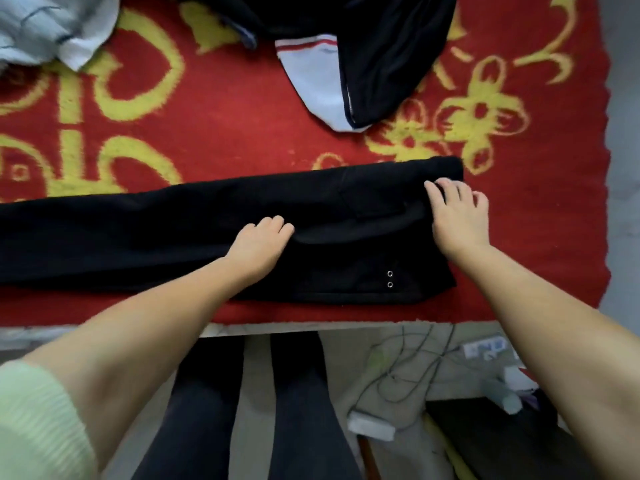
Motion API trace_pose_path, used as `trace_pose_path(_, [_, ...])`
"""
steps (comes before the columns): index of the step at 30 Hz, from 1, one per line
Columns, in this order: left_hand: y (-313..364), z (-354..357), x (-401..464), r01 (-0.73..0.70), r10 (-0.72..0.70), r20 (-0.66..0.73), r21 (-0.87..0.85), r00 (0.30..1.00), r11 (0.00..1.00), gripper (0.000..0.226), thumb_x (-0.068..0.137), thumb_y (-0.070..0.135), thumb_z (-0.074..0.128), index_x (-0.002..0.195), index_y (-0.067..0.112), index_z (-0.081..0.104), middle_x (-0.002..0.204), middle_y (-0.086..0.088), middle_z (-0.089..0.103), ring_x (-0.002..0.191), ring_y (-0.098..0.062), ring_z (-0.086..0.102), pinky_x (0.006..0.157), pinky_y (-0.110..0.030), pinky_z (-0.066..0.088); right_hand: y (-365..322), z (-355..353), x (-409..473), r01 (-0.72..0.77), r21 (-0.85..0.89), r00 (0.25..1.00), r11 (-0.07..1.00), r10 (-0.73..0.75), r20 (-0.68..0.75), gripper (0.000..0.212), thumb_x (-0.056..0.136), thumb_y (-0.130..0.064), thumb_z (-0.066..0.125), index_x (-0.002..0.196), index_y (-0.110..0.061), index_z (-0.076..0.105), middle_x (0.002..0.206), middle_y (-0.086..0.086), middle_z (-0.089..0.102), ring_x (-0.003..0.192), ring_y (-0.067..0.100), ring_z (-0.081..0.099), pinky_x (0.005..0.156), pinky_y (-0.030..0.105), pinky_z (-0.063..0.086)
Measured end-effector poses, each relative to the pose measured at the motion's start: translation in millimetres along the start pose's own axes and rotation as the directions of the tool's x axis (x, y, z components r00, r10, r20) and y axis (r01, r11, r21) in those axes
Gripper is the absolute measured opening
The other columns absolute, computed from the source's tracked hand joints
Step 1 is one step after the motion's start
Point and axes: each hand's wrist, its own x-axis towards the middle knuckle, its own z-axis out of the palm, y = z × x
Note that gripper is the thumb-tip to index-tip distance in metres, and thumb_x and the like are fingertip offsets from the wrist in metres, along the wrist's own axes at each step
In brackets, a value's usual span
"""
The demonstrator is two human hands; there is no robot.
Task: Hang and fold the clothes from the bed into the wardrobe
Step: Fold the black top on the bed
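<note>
At the far left of the bed we see a crumpled pale blue-grey cloth garment lying on the red fleecy blanket with yellow ornaments that covers the bed. Along the near side of the blanket we have a pair of black fabric trousers stretched flat from the left edge of the view towards the right, folded lengthwise, with two small metal eyelets near their right end. Our left hand rests palm down on the middle of the trousers, its fingers bent at the tips and pressed into the cloth rather than wrapped round anything; a pale green knitted sleeve shows at the near left. At the far middle lies a black garment with a white panel and red stripes, well apart from the trousers. Our right hand lies on the right end of the trousers, fingers spread wide and fairly straight, fingertips touching the waistband edge. Near us, beyond the bed's edge, we see our own dark-clad legs and, to the right on the floor, a tangle of grey cables.
</note>
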Motion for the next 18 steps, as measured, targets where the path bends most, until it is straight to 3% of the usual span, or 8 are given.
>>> trace_pose_path(2, [-4, -7, -4, -0.021, 0.02, -0.005, -0.078, 1.0, 0.997, 0.02, 0.085, 0.004, 0.047, 0.105, 0.008, 0.046, 0.098, -0.01, 0.044, 0.089, -0.031, 0.049, 0.057, -0.037, 0.028, 6, -6, 4, 0.035, 0.066, 0.995, 0.997, -0.029, -0.091, 0.039, 0.086, -0.001, 0.053, 0.125, -0.008, 0.055, 0.122, 0.016, 0.052, 0.111, 0.035, 0.046, 0.086, 0.046, 0.033])
trace_pose_path(5, [-8, -20, -11, -0.041, 0.033, -0.05, -0.183, 0.998, 0.982, 0.014, 0.084, 0.003, 0.046, 0.098, 0.006, 0.045, 0.096, -0.01, 0.044, 0.089, -0.03, 0.048, 0.057, -0.037, 0.032, 19, -22, 1, 0.184, 0.168, 0.961, 0.968, -0.141, -0.238, 0.02, 0.08, 0.002, 0.061, 0.1, 0.0, 0.065, 0.094, 0.02, 0.059, 0.089, 0.04, 0.052, 0.071, 0.046, 0.038])
trace_pose_path(8, [-8, -24, -36, -0.08, 0.073, -0.044, -0.204, 0.996, 0.976, 0.018, 0.084, 0.004, 0.048, 0.102, 0.005, 0.049, 0.098, -0.01, 0.047, 0.09, -0.028, 0.049, 0.061, -0.038, 0.039, 28, -32, -24, 0.403, 0.158, 0.892, 0.902, -0.348, -0.289, 0.023, 0.061, 0.005, 0.073, 0.082, 0.0, 0.066, 0.074, 0.017, 0.058, 0.071, 0.038, 0.057, 0.057, 0.041, 0.046])
trace_pose_path(11, [-2, -15, -65, -0.155, 0.155, -0.013, -0.173, 0.988, 0.973, 0.019, 0.081, 0.001, 0.053, 0.1, 0.004, 0.053, 0.094, -0.01, 0.049, 0.085, -0.029, 0.052, 0.061, -0.04, 0.045, 30, -21, -62, 0.519, 0.108, 0.847, 0.848, -0.494, -0.197, 0.029, 0.052, 0.003, 0.079, 0.077, -0.004, 0.066, 0.069, 0.012, 0.057, 0.062, 0.033, 0.057, 0.049, 0.036, 0.043])
trace_pose_path(14, [11, -1, -80, -0.229, 0.224, -0.05, -0.121, 0.973, 0.966, 0.027, 0.061, -0.007, 0.071, 0.084, 0.003, 0.061, 0.076, -0.011, 0.054, 0.063, -0.029, 0.056, 0.048, -0.033, 0.044, 27, 5, -88, 0.498, 0.131, 0.867, 0.857, -0.488, -0.105, 0.03, 0.058, -0.002, 0.081, 0.085, -0.007, 0.069, 0.075, 0.009, 0.059, 0.067, 0.032, 0.058, 0.054, 0.036, 0.043])
trace_pose_path(16, [18, 17, -82, -0.205, 0.205, -0.002, -0.067, 0.979, 0.976, 0.028, 0.067, -0.003, 0.066, 0.093, 0.007, 0.059, 0.085, -0.009, 0.056, 0.074, -0.028, 0.057, 0.058, -0.034, 0.044, 19, 25, -93, 0.448, 0.094, 0.885, 0.889, -0.456, 0.094, 0.03, 0.081, -0.015, 0.067, 0.111, -0.015, 0.065, 0.097, 0.004, 0.06, 0.091, 0.028, 0.057, 0.073, 0.036, 0.041])
trace_pose_path(18, [21, 32, -80, -0.112, 0.115, 0.085, -0.039, 0.99, 0.993, 0.03, 0.081, 0.002, 0.052, 0.11, 0.01, 0.053, 0.104, -0.008, 0.052, 0.094, -0.027, 0.053, 0.072, -0.035, 0.038, 11, 40, -90, 0.426, 0.089, 0.854, 0.901, -0.432, 0.29, 0.04, 0.092, -0.025, 0.048, 0.133, -0.024, 0.049, 0.119, -0.002, 0.053, 0.114, 0.021, 0.048, 0.09, 0.034, 0.034])
